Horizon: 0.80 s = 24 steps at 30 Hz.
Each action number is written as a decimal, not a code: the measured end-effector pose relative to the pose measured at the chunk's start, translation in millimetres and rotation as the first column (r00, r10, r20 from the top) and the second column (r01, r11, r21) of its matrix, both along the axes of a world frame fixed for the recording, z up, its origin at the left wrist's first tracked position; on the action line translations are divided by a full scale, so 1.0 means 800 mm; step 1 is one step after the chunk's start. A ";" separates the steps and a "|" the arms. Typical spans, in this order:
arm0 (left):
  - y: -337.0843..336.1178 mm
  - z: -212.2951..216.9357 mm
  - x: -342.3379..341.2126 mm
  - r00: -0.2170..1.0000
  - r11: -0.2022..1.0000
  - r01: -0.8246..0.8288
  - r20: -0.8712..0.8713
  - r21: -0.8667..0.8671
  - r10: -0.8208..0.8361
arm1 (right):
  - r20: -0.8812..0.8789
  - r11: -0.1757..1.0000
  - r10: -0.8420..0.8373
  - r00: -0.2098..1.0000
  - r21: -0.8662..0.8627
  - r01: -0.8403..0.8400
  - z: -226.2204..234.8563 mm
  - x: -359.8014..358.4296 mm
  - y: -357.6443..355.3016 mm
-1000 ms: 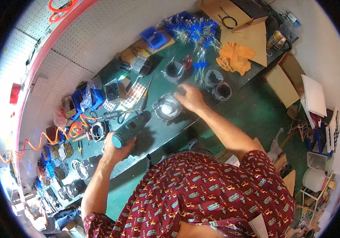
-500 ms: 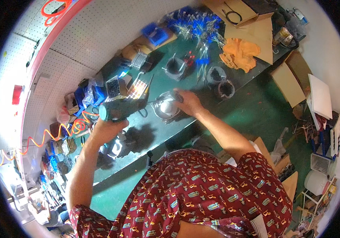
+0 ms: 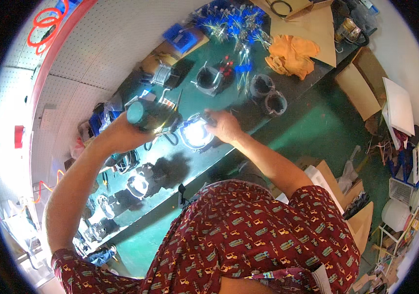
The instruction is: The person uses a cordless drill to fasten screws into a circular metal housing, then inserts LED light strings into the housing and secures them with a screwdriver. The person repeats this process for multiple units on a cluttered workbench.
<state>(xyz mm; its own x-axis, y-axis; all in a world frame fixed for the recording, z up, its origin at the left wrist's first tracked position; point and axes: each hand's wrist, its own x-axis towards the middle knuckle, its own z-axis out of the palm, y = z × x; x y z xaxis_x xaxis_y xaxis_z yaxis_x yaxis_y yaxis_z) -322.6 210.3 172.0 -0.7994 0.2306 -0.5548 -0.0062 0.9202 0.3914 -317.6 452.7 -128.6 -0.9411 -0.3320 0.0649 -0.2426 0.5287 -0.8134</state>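
Note:
My left hand [image 3: 119, 136] is closed round a dark power drill [image 3: 154, 116] with a rounded teal end, raised over the bench. My right hand [image 3: 225, 126] grips the right edge of a round metal housing [image 3: 196, 133] on the bench, its middle washed out by glare. The drill's front lies close to that housing; whether they touch I cannot tell. Left of the housing, nearer me, a similar round part [image 3: 137, 185] stands under bright light.
The green workbench [image 3: 229, 110] holds a round grey ring [image 3: 208, 80], two joined dark rings [image 3: 268, 94], a wire spool [image 3: 162, 75], blue-tipped wires [image 3: 234, 22] and an orange cloth [image 3: 293, 55]. Cardboard boxes [image 3: 359, 90] stand right of it. A pegboard wall [image 3: 97, 54] rises at the left.
My left hand and the drill have tilted and shifted, the forearm swinging outward to the left. My right hand still grips the housing, which now shines brighter. The coiled orange hose has moved away.

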 end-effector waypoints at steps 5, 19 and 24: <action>0.007 0.007 -0.002 0.994 0.995 -0.102 0.048 0.017 0.101 | -0.013 0.999 0.003 1.000 0.052 -0.002 -0.003 0.002 -0.006; 0.027 0.006 0.006 0.966 0.973 -0.197 0.148 -0.123 0.214 | 0.100 0.991 0.046 0.994 0.122 -0.058 0.013 -0.006 -0.005; 0.025 0.001 0.017 0.961 0.966 -0.245 0.109 -0.080 0.253 | 0.119 0.993 0.040 0.992 0.104 -0.052 0.014 -0.005 -0.005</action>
